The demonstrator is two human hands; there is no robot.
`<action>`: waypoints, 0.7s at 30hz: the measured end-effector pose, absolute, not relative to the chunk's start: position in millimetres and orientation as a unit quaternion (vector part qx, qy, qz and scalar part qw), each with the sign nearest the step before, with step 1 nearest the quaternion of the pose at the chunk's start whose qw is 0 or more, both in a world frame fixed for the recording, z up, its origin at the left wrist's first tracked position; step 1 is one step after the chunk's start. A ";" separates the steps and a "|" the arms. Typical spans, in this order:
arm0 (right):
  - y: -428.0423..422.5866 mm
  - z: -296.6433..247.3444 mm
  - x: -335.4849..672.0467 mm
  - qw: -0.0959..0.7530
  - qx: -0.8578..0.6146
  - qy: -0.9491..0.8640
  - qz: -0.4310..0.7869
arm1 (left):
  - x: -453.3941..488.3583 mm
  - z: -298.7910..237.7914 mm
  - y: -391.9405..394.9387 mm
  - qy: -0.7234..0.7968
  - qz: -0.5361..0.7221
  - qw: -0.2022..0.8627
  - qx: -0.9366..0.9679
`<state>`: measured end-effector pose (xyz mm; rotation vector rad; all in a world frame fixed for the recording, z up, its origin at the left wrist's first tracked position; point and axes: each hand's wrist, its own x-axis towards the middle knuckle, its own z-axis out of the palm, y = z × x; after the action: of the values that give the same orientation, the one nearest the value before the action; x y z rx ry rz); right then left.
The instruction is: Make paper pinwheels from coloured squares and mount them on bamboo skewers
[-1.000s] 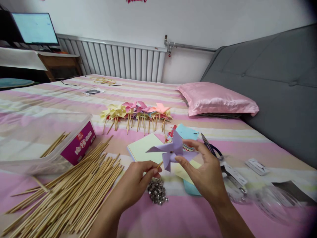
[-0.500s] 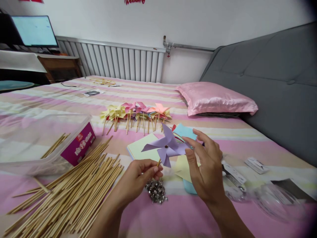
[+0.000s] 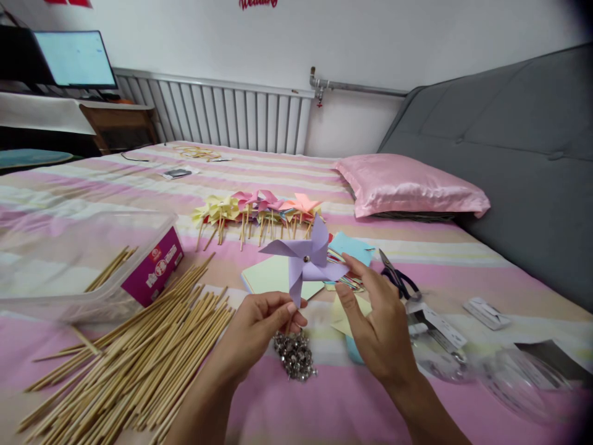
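A purple paper pinwheel (image 3: 306, 256) with a metal pin at its centre stands on a thin wooden stick. My left hand (image 3: 259, 334) pinches the stick just below the wheel. My right hand (image 3: 377, 321) is beside the wheel, fingers spread, its fingertips touching the right blade. A heap of silver pins (image 3: 295, 354) lies on the bed right under my hands. Coloured paper squares (image 3: 273, 275) lie behind the pinwheel.
A big pile of wooden sticks (image 3: 134, 364) covers the bed at left, next to a clear plastic box (image 3: 83, 259). A row of finished pinwheels (image 3: 257, 210) lies further back. Scissors (image 3: 398, 278), packets and clear plastic lie at right. A pink pillow (image 3: 407, 185) rests by the grey headboard.
The pinwheel has risen and turned upright to face me. My right hand shifted from behind the wheel to its right blade. My left hand kept its pinch on the stick.
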<state>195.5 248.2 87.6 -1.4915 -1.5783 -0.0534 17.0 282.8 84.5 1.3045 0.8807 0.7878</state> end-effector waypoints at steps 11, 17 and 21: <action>249.9 89.0 203.2 0.579 -0.622 -0.517 0.105 | 17.0 88.2 278.3 0.375 0.320 0.689 0.530; 254.0 81.1 205.9 0.609 -0.609 -0.479 0.171 | 14.9 88.5 278.1 0.370 0.323 0.714 0.499; 251.7 84.6 201.7 0.588 -0.612 -0.492 0.192 | 16.3 87.7 279.1 0.381 0.332 0.715 0.484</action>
<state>201.7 251.7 84.6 -1.4265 -1.1449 0.4484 16.3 279.1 87.7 1.0721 0.8432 0.7349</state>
